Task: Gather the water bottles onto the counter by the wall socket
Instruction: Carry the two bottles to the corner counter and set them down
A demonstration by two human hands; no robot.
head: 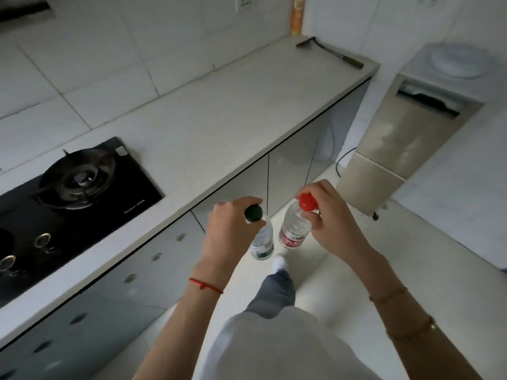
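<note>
Left hand (229, 229) is clamped around the neck of the green-capped bottle (262, 241); right hand (327, 215) likewise on the red-capped bottle (293, 229). Both bottles hang above the floor, clear of the counter (219, 113). Wall socket (245, 2) at 12 o'clock.

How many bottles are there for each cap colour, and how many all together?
Green-capped water bottle, held by its top in the left hand: 1
Red-capped water bottle, held by its top in the right hand: 1
Total: 2 water bottles, both held above the floor, not yet on the counter.
</note>
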